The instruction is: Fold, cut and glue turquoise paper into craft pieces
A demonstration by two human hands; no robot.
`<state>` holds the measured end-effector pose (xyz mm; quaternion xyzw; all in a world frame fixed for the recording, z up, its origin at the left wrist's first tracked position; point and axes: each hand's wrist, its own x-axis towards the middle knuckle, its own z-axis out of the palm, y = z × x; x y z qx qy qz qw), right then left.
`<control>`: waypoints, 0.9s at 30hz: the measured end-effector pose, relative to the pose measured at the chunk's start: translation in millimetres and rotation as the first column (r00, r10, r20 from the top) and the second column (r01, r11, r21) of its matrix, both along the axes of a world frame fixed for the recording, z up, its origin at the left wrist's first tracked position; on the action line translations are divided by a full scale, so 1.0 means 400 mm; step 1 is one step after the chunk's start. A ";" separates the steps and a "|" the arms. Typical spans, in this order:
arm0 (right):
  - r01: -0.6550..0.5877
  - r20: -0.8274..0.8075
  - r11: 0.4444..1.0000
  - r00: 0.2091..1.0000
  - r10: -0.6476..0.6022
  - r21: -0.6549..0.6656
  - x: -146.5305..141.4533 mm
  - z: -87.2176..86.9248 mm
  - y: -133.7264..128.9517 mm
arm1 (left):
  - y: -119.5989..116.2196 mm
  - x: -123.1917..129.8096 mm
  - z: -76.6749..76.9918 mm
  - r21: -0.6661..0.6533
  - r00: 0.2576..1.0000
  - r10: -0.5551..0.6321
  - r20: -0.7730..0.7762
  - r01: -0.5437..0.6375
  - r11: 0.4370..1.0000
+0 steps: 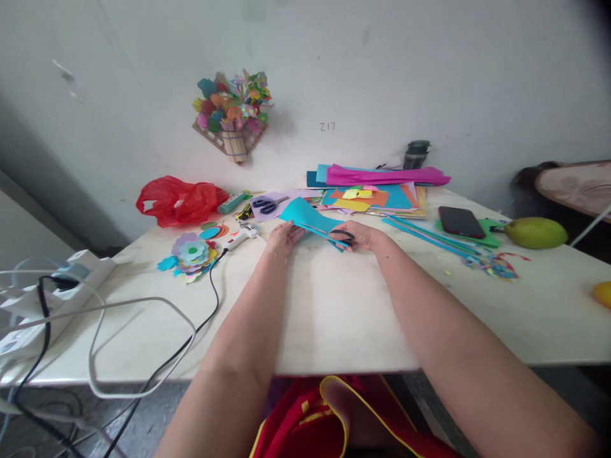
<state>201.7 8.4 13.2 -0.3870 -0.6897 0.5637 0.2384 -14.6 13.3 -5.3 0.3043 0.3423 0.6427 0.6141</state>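
Observation:
A blue craft sheet (305, 213), paper or felt, is held up over the middle of the table. My left hand (285, 238) pinches its near left edge. My right hand (358, 236) has its fingers closed round the dark handles of a pair of scissors (346, 236). The blades are hidden at the sheet's right end, where a narrow blue strip hangs along the near edge. Just left of my left hand lies a white glue gun (240, 236), and a second pair of scissors (270, 205) rests on lilac paper.
Layered paper flowers (191, 251) and a red plastic bag (179, 200) lie left. Colored sheets (401, 197) are stacked at the back, with blue strips (429, 238), a phone (461, 222) and a green fruit (536, 233) to the right. Cables and a power strip (71, 289) crowd the left edge.

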 end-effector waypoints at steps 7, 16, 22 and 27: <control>-0.027 -0.004 0.999 1.000 0.027 0.026 0.001 -0.010 0.007 | 0.003 0.002 -0.003 0.010 1.000 -0.010 -0.009 0.011 1.000; -0.058 -0.029 0.998 0.998 0.059 0.010 -0.002 -0.012 0.012 | 0.008 0.002 -0.009 0.035 1.000 -0.014 -0.012 0.014 0.999; -0.045 -0.034 0.999 0.998 0.046 0.030 -0.002 -0.016 0.017 | 0.006 0.003 -0.007 0.034 1.000 0.014 0.004 -0.014 0.999; -0.046 -0.033 0.998 0.998 0.047 0.031 0.001 -0.025 0.029 | 0.003 0.005 -0.004 0.033 1.000 0.028 0.012 -0.028 0.999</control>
